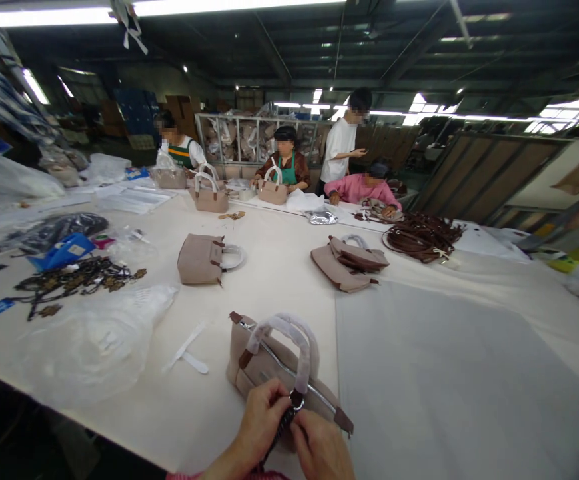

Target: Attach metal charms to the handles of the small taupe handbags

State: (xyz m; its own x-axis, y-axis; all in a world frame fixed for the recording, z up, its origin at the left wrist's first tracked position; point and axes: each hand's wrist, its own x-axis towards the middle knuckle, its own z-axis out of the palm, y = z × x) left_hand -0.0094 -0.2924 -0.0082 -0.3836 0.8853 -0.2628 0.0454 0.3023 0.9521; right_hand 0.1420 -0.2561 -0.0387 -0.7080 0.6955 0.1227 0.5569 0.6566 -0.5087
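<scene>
1. Hands at the near table edge: left hand (262,417) and right hand (319,443), both pinched shut on a dark strap (280,427) where it meets a metal ring (296,400) on the handbag (269,367).
2. Handbag, taupe, lying on its side directly beyond the hands; handles wrapped in white foam (289,337). The ring sits at the bag's near side, between the fingertips of both hands.
3. Progress, as judged: the strap end is at the ring, but whether it is clipped on cannot be told; the rest of the strap runs down under the hands, out of sight.
4. White strips (189,353), left of the handbag; clear plastic bags (94,340) further left.
5. Grey sheet (449,373), right of the handbag.
6. Two more taupe bags (202,259) (349,263), beyond the handbag.
7. Dark fittings (76,277) and brown straps (422,235), beyond and to either side.
8. Four people, far beyond the handbag, at the table's (279,267) other side.
</scene>
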